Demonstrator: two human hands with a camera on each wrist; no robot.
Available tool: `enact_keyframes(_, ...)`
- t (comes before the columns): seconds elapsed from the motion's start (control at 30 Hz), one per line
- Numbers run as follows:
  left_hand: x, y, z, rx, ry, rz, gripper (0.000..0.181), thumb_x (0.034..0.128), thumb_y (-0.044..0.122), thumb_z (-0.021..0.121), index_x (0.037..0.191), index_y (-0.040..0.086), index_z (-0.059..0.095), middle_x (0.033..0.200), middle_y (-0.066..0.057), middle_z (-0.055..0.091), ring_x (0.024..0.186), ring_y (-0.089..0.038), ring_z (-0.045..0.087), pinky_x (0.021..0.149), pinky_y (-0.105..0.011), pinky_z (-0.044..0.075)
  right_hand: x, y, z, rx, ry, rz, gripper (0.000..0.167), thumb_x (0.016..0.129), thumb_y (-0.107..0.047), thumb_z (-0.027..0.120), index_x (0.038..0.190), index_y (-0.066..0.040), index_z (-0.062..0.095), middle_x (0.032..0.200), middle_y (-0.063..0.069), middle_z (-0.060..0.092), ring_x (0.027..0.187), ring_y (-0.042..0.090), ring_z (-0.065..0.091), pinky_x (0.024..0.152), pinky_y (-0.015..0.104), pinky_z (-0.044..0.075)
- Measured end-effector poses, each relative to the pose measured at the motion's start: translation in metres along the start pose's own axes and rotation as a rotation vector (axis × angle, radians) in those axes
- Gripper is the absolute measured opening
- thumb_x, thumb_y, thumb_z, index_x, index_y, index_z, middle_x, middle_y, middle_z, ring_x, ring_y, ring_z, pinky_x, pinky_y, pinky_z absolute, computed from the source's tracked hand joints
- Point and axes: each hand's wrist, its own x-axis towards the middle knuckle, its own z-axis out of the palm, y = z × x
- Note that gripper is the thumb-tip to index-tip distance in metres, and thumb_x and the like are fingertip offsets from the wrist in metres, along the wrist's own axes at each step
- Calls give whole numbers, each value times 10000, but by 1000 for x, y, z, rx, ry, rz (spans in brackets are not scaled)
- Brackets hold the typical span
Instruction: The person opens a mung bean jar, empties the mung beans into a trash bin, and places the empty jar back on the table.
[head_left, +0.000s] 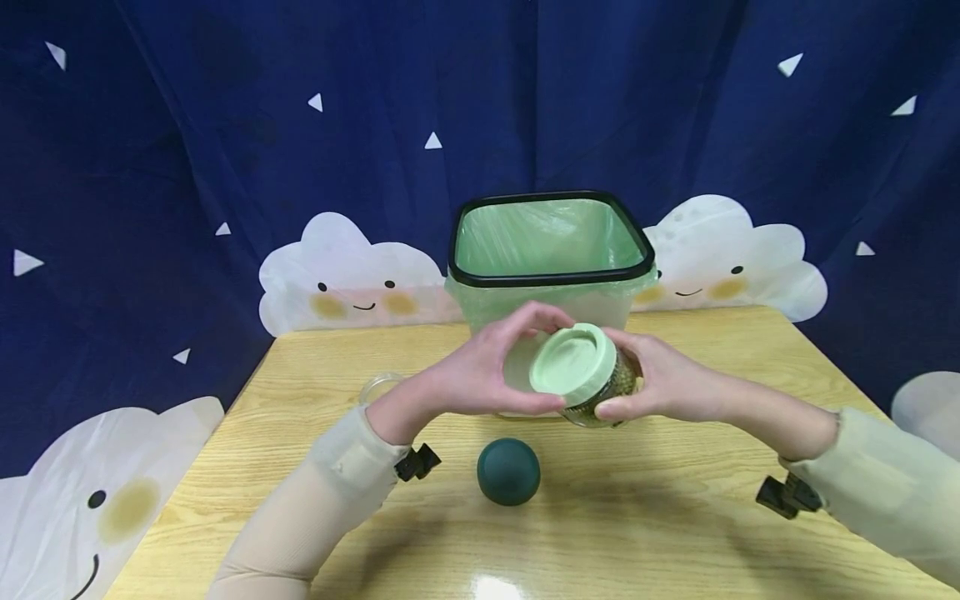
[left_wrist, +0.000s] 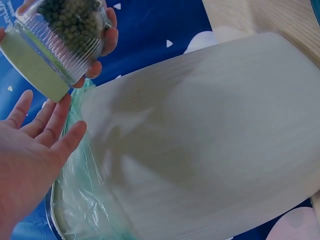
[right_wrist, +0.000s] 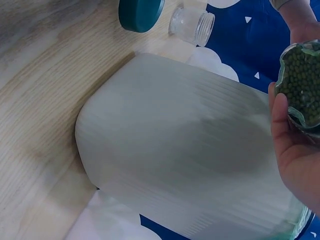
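A clear ribbed jar [left_wrist: 75, 30] of small green beans, likely mung beans, is held tilted in the air, its pale green lid [head_left: 573, 364] facing left. My right hand [head_left: 660, 379] grips the jar's body, thumb on the near side and fingers behind. On the other side, my left hand [head_left: 498, 362] holds the lid's rim between thumb and fingers. In the left wrist view some fingers of the left hand [left_wrist: 35, 145] spread below the lid. The right wrist view shows the beans [right_wrist: 302, 82] through the glass beside the right hand [right_wrist: 295, 155].
Behind the hands stands a pale bin [right_wrist: 170, 135] with a black rim [head_left: 555, 277] and a green liner bag [left_wrist: 82, 170]. A dark teal round lid [head_left: 508, 472] lies on the wooden table [head_left: 600, 533]. An uncapped clear jar [right_wrist: 192, 25] lies left of the bin.
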Motion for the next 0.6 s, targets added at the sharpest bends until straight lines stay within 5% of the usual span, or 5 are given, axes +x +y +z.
enact_keyframes(0.3, 0, 3, 3, 121, 46, -58, 684, 694, 255, 892, 1229, 95, 497, 1133, 26, 574, 1050, -71, 529, 941, -388, 456, 1, -3, 0, -17, 8, 16, 682, 758, -139, 805, 1321, 55, 474, 1096, 53, 628, 1001, 157, 587, 874, 269, 474)
enact_keyframes(0.43, 0, 3, 2, 161, 6, -47, 834, 674, 313, 904, 1334, 98, 442, 1218, 27, 552, 1127, -61, 495, 988, -377, 425, 0, -2, 0, -15, 10, 9, 662, 754, -128, 808, 1306, 48, 485, 1091, 52, 626, 994, 150, 589, 870, 268, 475)
enact_keyframes(0.6, 0, 0, 0, 70, -63, -19, 926, 715, 258, 879, 1448, 85, 341, 1406, -20, 458, 1267, -73, 420, 1068, -366, 352, -1, -2, 0, -10, 11, -4, 703, 745, -129, 816, 1327, 59, 469, 1110, 59, 626, 1005, 151, 591, 876, 277, 478)
